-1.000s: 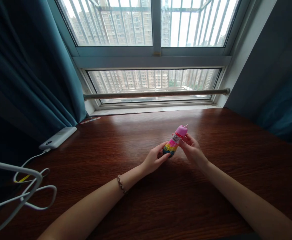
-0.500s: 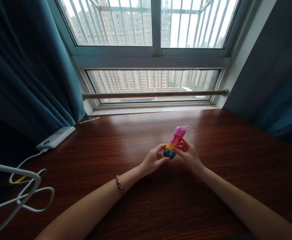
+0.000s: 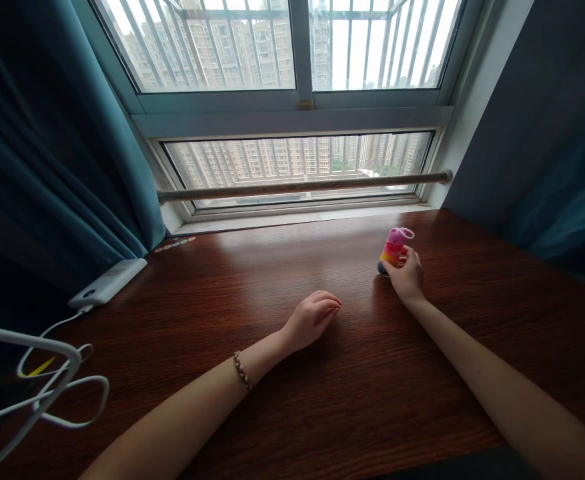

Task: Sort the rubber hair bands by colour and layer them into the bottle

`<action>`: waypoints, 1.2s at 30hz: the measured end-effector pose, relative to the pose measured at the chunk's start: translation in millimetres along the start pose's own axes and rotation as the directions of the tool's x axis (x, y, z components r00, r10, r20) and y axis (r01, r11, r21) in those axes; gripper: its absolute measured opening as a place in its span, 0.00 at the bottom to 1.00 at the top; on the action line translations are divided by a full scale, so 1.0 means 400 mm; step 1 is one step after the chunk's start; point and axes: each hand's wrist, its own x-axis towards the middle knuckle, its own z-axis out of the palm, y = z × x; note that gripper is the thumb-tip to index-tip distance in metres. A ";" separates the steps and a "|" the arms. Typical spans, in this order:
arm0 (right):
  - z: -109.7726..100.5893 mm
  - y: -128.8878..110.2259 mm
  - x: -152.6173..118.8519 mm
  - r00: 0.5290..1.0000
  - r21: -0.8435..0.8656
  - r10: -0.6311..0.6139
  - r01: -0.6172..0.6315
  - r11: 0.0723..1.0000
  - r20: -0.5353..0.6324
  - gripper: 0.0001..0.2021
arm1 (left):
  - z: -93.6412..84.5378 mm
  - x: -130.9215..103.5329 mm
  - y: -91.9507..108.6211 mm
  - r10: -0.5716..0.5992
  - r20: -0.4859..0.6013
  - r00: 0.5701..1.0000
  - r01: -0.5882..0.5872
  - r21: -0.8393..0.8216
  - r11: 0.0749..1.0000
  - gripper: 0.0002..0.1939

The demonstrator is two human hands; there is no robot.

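My right hand (image 3: 407, 277) is closed around a small bottle (image 3: 392, 253) with a pink cap, a pink loop and bands of pink, red, yellow and dark blue. The bottle stands nearly upright at the table's far right, its base at or just above the surface; I cannot tell which. Thumb and fingers grip its lower half from the right and near side. Nearer to me, my left hand (image 3: 313, 320) rests on the brown wooden table (image 3: 292, 407), fingers curled together, apart from the bottle. Nothing shows in it. A braided bracelet (image 3: 242, 371) circles the left wrist.
A white power bank (image 3: 108, 283) with a plugged-in cable lies at the left edge by the blue curtain (image 3: 122, 180). White looped tubing (image 3: 72, 367) stands at the lower left. Beyond the table are a window and a horizontal rail (image 3: 302, 187).
My right hand has carried the bottle away from me and to the right, turning it more upright. My left hand has let go of it and curled its fingers. The view has shifted slightly.
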 end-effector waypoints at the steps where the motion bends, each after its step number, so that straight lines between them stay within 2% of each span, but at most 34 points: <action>1: 0.002 0.019 0.010 1.000 -0.027 0.009 -0.010 1.000 -0.016 0.25 | 0.000 -0.001 0.003 0.049 0.027 0.998 -0.049 0.021 0.999 0.09; 4: 0.006 0.052 0.022 0.999 -0.075 0.013 -0.015 0.997 -0.035 0.26 | 0.004 -0.005 0.008 0.143 0.122 0.982 -0.155 0.091 0.984 0.10; 8: 0.008 0.057 0.019 0.999 -0.099 -0.002 -0.001 0.995 -0.034 0.26 | 0.010 -0.010 0.009 0.177 0.199 0.964 -0.211 0.170 0.963 0.11; 14: 0.011 0.058 0.013 0.999 -0.132 -0.039 0.035 0.991 -0.030 0.24 | 0.005 -0.005 0.012 0.160 0.167 0.973 -0.189 0.174 0.967 0.10; 27: 0.035 0.102 0.014 0.997 -0.082 -0.070 0.069 0.994 -0.012 0.23 | 0.020 -0.015 -0.003 0.210 0.191 0.959 -0.263 0.317 0.911 0.10; 36: 0.040 0.106 0.007 0.999 -0.077 -0.034 0.036 0.996 0.027 0.24 | 0.019 -0.013 0.004 0.184 0.192 0.964 -0.239 0.319 0.917 0.10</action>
